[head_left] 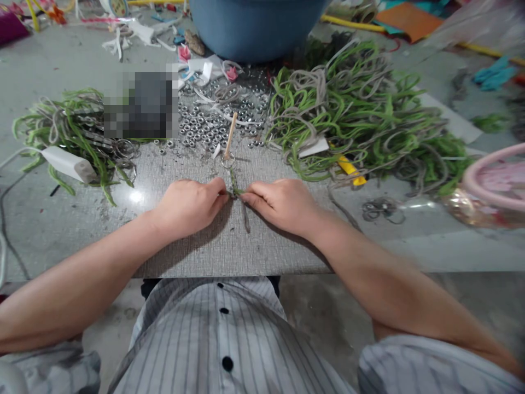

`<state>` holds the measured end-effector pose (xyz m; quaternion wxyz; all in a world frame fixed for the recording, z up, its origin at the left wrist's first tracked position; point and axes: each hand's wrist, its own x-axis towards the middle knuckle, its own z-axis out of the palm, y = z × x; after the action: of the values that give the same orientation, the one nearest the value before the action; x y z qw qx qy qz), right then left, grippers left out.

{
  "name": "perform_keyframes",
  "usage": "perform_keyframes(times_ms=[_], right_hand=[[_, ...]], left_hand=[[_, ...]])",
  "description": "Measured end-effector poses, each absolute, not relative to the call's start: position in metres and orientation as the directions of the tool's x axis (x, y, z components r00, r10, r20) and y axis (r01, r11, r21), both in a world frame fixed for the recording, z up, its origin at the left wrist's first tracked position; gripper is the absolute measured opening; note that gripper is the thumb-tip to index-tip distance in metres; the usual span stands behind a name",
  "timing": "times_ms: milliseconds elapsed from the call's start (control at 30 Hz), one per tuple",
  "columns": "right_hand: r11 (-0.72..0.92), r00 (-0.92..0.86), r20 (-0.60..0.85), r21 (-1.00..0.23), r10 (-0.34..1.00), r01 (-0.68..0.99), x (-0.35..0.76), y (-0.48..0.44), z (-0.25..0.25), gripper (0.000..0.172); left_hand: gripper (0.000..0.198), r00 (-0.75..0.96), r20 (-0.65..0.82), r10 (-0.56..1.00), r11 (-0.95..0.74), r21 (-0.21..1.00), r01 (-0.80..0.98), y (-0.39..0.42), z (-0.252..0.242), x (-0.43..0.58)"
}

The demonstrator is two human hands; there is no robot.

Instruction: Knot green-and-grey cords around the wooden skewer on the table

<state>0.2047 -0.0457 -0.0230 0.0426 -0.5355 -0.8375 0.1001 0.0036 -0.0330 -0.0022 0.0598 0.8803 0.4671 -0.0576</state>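
Observation:
A small braided green and grey cord (232, 176) hangs from a metal ring (228, 160), which sits around the base of a thin wooden stick (231, 134). At the lower end of the braid, my left hand (191, 203) pinches a green strand from the left. My right hand (279, 202) pinches a strand on the other side, thumb and forefinger pressed together. Between the hands a loose grey cord end (245, 218) trails toward the table's front edge. The fingertips partly hide the point where the strands meet.
Many silvery metal nuts (200, 126) lie beyond the stick. A large heap of green and grey cords (348, 109) is to the right, a smaller cord bundle (77, 117) to the left near a white adapter (69, 164). Behind stands a blue tub (258, 27).

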Motion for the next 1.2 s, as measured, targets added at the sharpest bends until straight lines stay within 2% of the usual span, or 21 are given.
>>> perform_keyframes(times_ms=[100, 433, 600, 1033, 1200], right_hand=[[0.39, -0.401, 0.0, -0.237, 0.916, 0.89, 0.206, -0.046, -0.025, 0.037], [0.408, -0.443, -0.127, -0.233, 0.887, 0.883, 0.209, -0.043, -0.02, 0.045], [0.44, -0.485, -0.136, -0.265, 0.864, 0.858, 0.212, -0.041, -0.016, 0.048], [0.423, -0.498, -0.209, -0.32, 0.841, 0.848, 0.215, -0.035, -0.013, 0.045], [0.391, -0.458, -0.162, -0.327, 0.874, 0.86, 0.214, -0.038, -0.015, 0.043]], left_hand=[[0.038, 0.557, -0.167, 0.813, -0.562, 0.025, 0.827, -0.032, -0.003, 0.002], [0.044, 0.56, -0.259, 0.787, -0.578, 0.008, 0.816, -0.03, 0.004, 0.002], [0.047, 0.549, -0.293, 0.783, -0.577, -0.014, 0.816, -0.03, 0.006, 0.001], [0.05, 0.534, -0.317, 0.784, -0.564, -0.006, 0.826, -0.027, 0.008, 0.0], [0.048, 0.547, -0.287, 0.787, -0.575, -0.019, 0.818, -0.028, 0.007, 0.0]])
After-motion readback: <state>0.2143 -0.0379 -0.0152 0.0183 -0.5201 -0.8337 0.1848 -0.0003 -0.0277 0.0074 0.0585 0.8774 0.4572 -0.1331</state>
